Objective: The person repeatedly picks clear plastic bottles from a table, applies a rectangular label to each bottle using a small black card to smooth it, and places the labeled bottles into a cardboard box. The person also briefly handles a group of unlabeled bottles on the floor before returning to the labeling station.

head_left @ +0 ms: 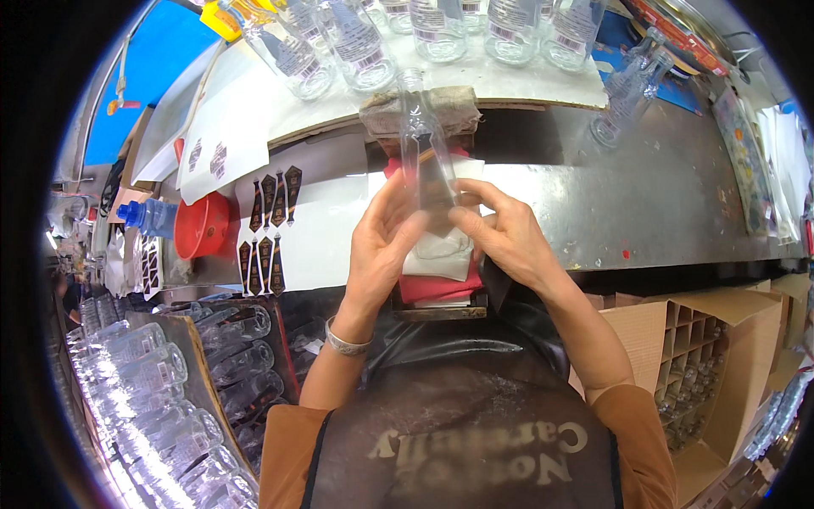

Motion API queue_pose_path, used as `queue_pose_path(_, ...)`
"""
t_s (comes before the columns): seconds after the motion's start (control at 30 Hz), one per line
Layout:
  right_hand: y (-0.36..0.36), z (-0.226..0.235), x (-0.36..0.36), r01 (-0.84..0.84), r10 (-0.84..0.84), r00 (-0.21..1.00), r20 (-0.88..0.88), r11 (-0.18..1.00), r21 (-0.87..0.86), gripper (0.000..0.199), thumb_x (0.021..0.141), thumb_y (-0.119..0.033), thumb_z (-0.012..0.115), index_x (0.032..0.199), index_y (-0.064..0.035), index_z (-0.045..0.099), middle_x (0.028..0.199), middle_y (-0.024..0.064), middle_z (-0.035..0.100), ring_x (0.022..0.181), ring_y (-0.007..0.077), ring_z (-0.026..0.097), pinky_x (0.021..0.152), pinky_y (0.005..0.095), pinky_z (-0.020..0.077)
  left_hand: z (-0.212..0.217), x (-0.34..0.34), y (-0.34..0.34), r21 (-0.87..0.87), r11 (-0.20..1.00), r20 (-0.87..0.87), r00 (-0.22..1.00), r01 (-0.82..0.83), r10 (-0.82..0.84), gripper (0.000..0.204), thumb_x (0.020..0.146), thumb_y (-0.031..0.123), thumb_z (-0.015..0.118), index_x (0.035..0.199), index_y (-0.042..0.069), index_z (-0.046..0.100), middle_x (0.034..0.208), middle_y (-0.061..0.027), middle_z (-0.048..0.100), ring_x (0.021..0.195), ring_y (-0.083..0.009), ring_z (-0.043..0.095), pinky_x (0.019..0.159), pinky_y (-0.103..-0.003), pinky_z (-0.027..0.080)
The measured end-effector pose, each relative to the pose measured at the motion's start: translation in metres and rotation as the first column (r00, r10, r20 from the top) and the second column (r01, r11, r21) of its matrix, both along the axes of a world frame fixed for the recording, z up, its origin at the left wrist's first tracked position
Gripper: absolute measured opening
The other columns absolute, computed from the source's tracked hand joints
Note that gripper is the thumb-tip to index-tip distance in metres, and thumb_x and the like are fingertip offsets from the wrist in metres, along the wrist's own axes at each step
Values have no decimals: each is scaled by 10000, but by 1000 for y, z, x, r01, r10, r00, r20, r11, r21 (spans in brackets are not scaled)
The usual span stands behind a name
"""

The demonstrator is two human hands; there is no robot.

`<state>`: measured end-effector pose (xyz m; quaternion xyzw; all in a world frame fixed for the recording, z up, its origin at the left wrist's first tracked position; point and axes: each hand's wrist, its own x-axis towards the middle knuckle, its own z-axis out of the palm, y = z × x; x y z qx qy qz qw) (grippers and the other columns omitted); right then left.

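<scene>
**Clear, long-necked glass bottle (pixel 420 153) lying between cupped hands**

The left hand (pixel 377 233) and the right hand (pixel 507 237) are holding the bottle's lower part from both sides, fingers curved and thumbs narrowing toward each other. Its neck is lying over a pale cloth-wrapped block (pixel 462 103); folded red cloth (pixel 428 290) is showing underneath its lower end. A dark patch (pixel 435 180), perhaps a label, is blurring on the glass.

A white paper sheet (pixel 326 246) carrying dark, tie-shaped labels (pixel 270 188) is lying beside the left hand, with a round red plastic tub (pixel 203 226) bordering it. Ahead, a white board's edge (pixel 534 101) is limiting room. Rightward, the grey metal tabletop (pixel 661 208) is offering wide open space before two clear glass bottles (pixel 612 119).
</scene>
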<state>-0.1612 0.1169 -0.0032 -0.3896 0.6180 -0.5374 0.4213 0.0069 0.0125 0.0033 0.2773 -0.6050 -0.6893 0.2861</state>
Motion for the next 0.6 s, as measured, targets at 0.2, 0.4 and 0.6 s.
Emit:
queue_pose_path(0.2,-1,2,0,16,-16,998,-65,1000,2,400,981,-194,652,1294,46,582,1012,52,671,624,35,535,571,227,454,-3,-5,0,9,1000,-37,999,-10,10,592,967,34,639,1491,-50,377,1391,-163,557,1284,-230,555,1068,-354,461)
queue_pose_path(0.4,0,0,0,8,-9,999,-40,1000,-17,403,987,-200,647,1299,46,577,1040,61,674,676,39,567,598,230,464,-2,-6,0,8,1000,-15,1000,-15,15,598,962,29,644,1492,-48,378,1390,-157,555,1273,-226,561,1051,-346,475)
queue_pose_path(0.6,0,-2,0,-6,6,999,-33,1000,-16,409,993,-189,639,1307,62,562,1081,84,671,775,80,645,645,238,498,-4,-4,-1,7,1000,-13,1000,-17,17,596,963,32,643,1492,-52,381,1403,-162,545,1276,-229,558,1054,-353,473)
